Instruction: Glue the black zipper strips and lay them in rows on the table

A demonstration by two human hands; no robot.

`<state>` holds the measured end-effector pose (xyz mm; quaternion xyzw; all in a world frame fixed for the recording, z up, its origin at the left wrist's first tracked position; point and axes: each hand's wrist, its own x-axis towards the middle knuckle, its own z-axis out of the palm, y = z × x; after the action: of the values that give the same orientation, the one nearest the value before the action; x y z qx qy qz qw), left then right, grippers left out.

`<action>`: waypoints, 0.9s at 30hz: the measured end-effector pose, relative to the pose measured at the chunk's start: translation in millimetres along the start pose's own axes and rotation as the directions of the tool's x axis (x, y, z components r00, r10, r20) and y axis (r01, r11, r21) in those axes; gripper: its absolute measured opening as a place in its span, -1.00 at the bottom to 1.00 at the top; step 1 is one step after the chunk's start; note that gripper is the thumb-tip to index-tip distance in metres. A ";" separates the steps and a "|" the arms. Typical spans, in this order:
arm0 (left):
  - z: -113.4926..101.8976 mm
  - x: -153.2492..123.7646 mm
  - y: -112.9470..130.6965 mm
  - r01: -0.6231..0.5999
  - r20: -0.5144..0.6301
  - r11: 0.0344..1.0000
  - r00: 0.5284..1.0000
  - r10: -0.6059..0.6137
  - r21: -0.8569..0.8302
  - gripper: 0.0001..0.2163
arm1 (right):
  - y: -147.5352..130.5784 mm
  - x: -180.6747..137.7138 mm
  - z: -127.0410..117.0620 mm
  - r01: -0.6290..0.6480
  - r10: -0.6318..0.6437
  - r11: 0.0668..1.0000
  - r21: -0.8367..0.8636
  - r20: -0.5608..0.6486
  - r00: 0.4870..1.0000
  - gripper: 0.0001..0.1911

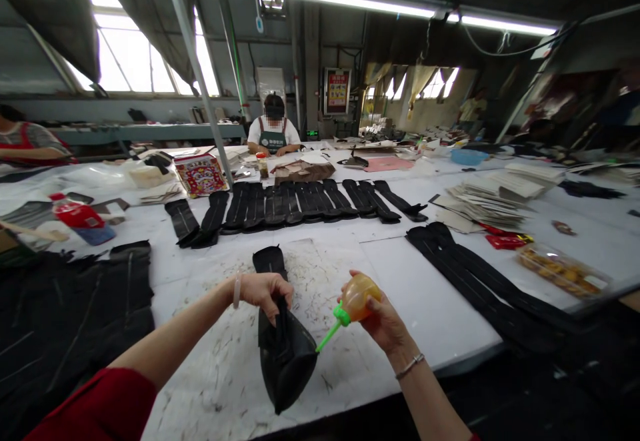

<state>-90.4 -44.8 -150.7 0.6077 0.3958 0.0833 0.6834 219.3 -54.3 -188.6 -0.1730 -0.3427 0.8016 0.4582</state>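
The left hand (267,292) is closed on the top edge of a black leather piece (287,361) lying on the scuffed white table (430,308), apparently pinning it steady, while the right hand (385,324) grips an orange squeeze bottle (359,296), its green nozzle (330,334) angled toward the piece

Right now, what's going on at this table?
A person works at a white table. The left hand pinches a black piece near its middle. The right hand grips an orange bottle, its green nozzle pointing at that piece. A row of black strips lies farther back, and another person sits at the far side.
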 end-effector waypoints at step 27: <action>9.9 11.0 18.2 -0.125 -0.276 0.966 0.959 0.059 -0.227 -0.69 | -27.4 -8.2 7.3 0.302 -0.259 0.950 0.074 -0.353 0.899 -0.33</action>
<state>-69.9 -41.4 -139.7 0.5209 0.4420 0.2439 0.6883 236.2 -54.6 -164.3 -0.2275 -0.2284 0.7055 0.6311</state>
